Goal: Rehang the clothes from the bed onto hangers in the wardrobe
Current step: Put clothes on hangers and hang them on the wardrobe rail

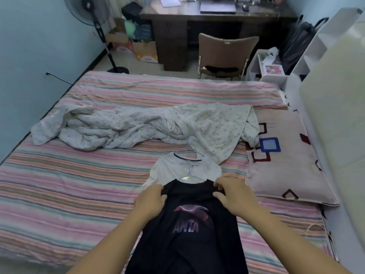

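A black T-shirt (187, 228) with a purple printed logo lies on the striped bed (59, 194), collar away from me. My left hand (151, 200) grips its left shoulder and my right hand (233, 196) pinches its right shoulder near the collar. Just beyond the collar lies a white top (167, 171) with a black neckband. A pale hanger (189, 171) rests on that top, its hook pointing away from me and its lower end at the black collar. Whether the hanger sits inside the black shirt is hidden.
A crumpled white blanket (128, 127) spreads across the bed's middle. A patterned pillow (286, 155) lies at the right by a white headboard unit (325, 95). Beyond the bed stand a chair (225, 54), a dark desk (197, 18), a fan (98, 26) and boxes.
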Available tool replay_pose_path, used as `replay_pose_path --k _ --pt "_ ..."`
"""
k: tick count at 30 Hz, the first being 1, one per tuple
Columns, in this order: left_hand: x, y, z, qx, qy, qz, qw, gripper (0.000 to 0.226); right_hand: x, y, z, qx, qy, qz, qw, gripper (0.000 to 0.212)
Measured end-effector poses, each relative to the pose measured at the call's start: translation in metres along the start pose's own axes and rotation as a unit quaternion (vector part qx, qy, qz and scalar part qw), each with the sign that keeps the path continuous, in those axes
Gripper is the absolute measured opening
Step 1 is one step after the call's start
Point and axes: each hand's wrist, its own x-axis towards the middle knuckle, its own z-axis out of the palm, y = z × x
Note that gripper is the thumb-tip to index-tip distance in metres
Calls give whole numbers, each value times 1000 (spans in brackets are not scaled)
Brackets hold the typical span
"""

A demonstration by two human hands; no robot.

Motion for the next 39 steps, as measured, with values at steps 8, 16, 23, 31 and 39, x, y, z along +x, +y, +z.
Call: replay_pose_path --k 8,16,23,31,39 --pt "138 -56 103 25 -91 -13 995 29 103 90 132 8 -45 106 993 32" --pt "251 -89 194 -18 -58 12 998 35 185 161 251 -30 -80 147 985 60" --pt "290 -112 250 70 39 15 997 26 216 182 315 -49 -88 166 981 54" --pt "255 -110 243 -14 11 63 998 16 192 172 296 27 -76 154 985 23" --pt "159 -96 133 -106 -4 53 993 26 115 113 198 133 -63 80 986 21"
